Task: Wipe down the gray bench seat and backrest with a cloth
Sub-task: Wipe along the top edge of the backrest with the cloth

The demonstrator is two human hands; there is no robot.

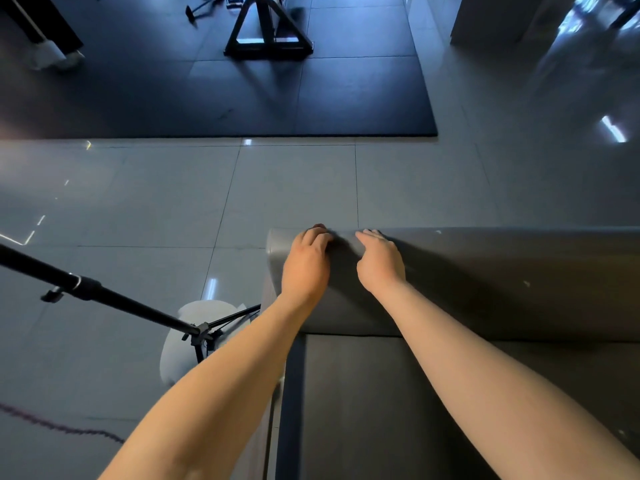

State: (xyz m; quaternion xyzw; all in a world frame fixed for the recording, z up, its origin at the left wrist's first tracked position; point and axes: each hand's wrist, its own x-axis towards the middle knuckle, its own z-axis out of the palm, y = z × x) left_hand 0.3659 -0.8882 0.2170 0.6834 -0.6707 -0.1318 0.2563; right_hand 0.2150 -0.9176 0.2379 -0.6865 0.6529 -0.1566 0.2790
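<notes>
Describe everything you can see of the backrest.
The backrest is gray, smooth padding that looks like leather, with a rounded top and a rounded left end. It rises behind the seat and runs out of frame to the right. A few small pale marks dot it. The left hand and right hand both rest on its top near the left end, fingers over the edge.
</notes>
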